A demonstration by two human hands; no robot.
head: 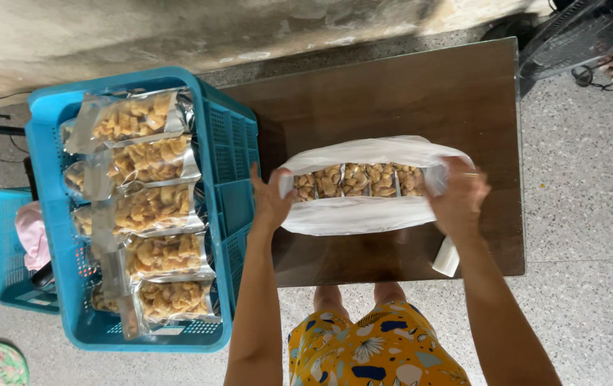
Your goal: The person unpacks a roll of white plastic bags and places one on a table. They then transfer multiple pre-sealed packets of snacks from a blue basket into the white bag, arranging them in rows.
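L grip (271,204) + R grip (458,200) | white bag (353,214) btwn, ends prob. pinched

5 snack packets (353,180) in 1 white bag (364,214), 2 blue crates (231,179), 1 table (392,93).

Blue crate (231,186), golden snack packets (153,209), white bag (364,214), dark brown table (406,93), yellow floral garment (374,350).

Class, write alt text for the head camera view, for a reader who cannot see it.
Two bare hands, left hand and right hand, hold open a white plastic bag of snack packets on a dark wooden table. Beside it, a blue crate holds more packets.
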